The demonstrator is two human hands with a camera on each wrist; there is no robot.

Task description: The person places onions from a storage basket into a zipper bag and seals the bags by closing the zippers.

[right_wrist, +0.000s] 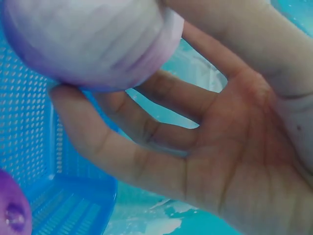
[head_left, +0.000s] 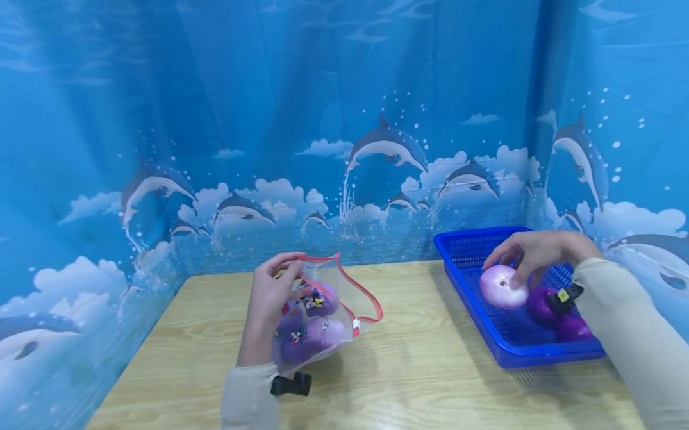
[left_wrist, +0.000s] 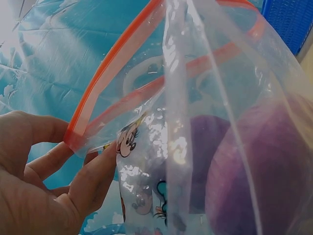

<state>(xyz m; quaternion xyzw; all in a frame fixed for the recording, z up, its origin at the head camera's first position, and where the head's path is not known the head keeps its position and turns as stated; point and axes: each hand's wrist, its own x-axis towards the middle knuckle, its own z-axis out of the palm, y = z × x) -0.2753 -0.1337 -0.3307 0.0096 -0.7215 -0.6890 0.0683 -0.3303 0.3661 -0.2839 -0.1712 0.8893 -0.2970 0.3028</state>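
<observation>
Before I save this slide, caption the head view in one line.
The left hand holds a clear red-edged bag while the right hand holds a pale round object over a blue basket.

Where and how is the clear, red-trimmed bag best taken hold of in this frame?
Probably best pinched at the left end of its red rim, coming from the left. The clear bag looks thin and limp around the round purple items, while the rim gives an edge to pinch; its mouth gapes right, toward the blue basket, leaving that side free.
</observation>
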